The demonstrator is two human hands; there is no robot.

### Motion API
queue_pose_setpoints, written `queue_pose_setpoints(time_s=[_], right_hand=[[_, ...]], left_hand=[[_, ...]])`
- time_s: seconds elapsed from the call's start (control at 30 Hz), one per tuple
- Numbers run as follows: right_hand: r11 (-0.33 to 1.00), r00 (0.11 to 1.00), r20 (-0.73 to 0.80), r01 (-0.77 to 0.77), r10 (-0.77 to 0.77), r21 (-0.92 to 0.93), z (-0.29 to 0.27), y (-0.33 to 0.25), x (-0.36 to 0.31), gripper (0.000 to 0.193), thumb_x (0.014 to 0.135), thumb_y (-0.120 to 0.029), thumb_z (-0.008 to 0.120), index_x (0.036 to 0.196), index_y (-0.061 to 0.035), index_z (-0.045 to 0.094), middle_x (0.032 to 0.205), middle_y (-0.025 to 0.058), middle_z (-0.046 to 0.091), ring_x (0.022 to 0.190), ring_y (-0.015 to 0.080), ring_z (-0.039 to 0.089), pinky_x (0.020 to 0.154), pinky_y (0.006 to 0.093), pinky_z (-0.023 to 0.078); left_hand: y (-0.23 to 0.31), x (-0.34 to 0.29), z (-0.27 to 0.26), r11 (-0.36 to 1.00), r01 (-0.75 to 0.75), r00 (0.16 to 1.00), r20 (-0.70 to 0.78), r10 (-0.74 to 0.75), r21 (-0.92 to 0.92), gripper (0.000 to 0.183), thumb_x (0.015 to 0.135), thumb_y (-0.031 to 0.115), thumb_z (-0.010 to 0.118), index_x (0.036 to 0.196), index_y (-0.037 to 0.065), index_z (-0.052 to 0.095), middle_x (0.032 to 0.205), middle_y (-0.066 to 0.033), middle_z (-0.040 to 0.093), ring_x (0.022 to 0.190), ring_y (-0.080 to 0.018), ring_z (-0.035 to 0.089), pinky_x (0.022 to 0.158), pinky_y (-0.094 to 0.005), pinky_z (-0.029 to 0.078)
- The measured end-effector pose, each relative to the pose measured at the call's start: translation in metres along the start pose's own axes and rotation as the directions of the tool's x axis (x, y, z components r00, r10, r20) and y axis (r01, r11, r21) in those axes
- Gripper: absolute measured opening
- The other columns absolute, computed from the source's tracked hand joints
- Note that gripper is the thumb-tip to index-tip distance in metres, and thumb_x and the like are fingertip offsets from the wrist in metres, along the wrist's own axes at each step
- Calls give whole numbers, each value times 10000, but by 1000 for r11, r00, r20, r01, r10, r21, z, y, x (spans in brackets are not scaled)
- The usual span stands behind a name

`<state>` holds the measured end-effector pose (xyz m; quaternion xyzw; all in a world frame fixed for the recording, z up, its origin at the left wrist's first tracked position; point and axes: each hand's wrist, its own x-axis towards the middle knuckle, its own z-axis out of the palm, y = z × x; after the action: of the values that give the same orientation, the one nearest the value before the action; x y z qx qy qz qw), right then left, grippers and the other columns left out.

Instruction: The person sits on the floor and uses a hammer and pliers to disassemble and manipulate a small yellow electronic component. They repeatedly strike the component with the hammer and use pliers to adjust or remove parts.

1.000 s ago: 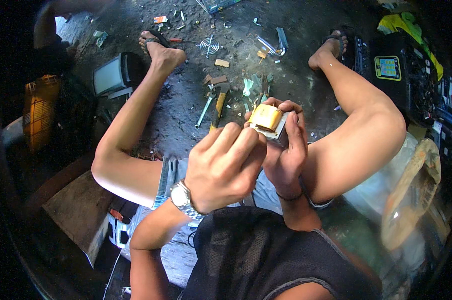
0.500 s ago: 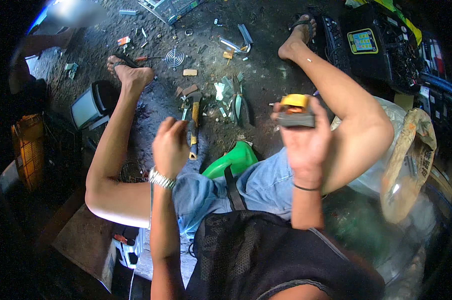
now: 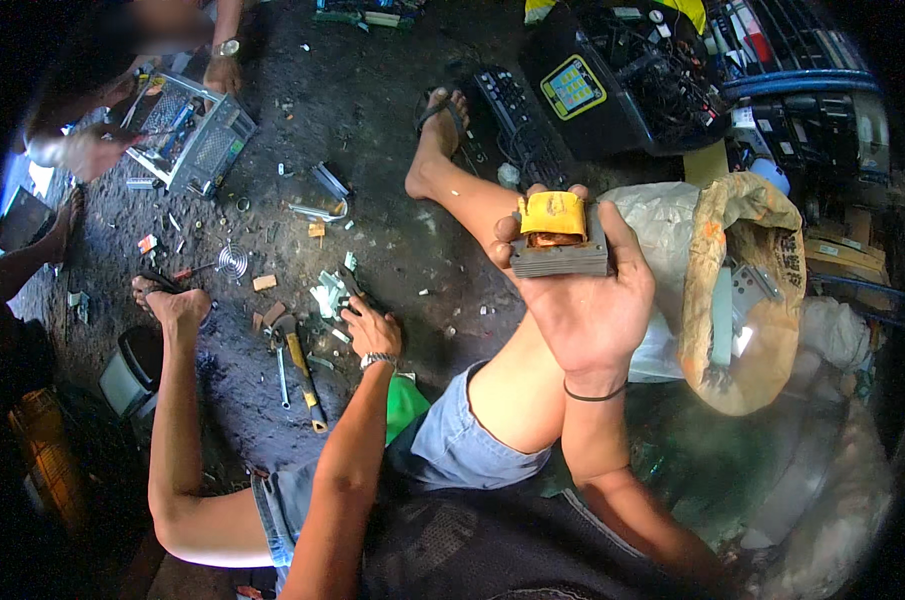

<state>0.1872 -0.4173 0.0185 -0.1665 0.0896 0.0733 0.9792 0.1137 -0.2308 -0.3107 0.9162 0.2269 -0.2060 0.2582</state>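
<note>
A small transformer (image 3: pixel 559 262) rests in my raised, palm-up right hand (image 3: pixel 587 305). It has a stacked grey metal core, yellow tape on top and copper winding showing beneath. My right fingers curl up round its far side and the thumb stands along its edge. Down on the floor, my left hand (image 3: pixel 372 332) has its bent fingers on dark-handled pliers (image 3: pixel 349 283), mostly covered by the hand. Pale scraps (image 3: pixel 327 295) lie just beside those fingers. To their left is a hammer (image 3: pixel 300 365) with a yellow and black handle, next to a wrench (image 3: pixel 282 378).
Another person's hand (image 3: pixel 222 75) is at a metal case frame (image 3: pixel 197 140), far left. Nearer are a round wire fan guard (image 3: pixel 232 262) and a bent metal bracket (image 3: pixel 322 205). On the right stand an open sack (image 3: pixel 702 350) and a black bin (image 3: pixel 587 120) of cables.
My left hand has gone down to the pliers on the floor. My right hand still holds the transformer, now higher and tilted toward me. The view has swung right.
</note>
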Motion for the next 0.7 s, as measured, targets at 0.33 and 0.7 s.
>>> queue_pose_setpoints(time_s=[0.33, 0.7], right_hand=[[999, 987, 161, -12, 6, 35, 11, 41, 4, 392, 1133, -398, 401, 1170, -101, 655, 1303, 157, 658, 1186, 470, 590, 1027, 615, 448], [769, 926, 320, 351, -200, -534, 43, 71, 3, 314, 1153, -336, 359, 1130, -70, 523, 1210, 178, 580, 1068, 344, 641, 961, 509, 536]], left_hand=[[-56, -24, -131, 767, 159, 911, 391, 129, -622, 282, 763, 0, 504, 1010, -30, 637, 823, -64, 628, 792, -196, 626, 718, -332, 520], [27, -189, -333, 211, 491, 434, 448, 782, -845, 527, 750, -159, 494, 1266, -88, 577, 1365, -271, 570, 1286, -417, 628, 1145, -498, 453]])
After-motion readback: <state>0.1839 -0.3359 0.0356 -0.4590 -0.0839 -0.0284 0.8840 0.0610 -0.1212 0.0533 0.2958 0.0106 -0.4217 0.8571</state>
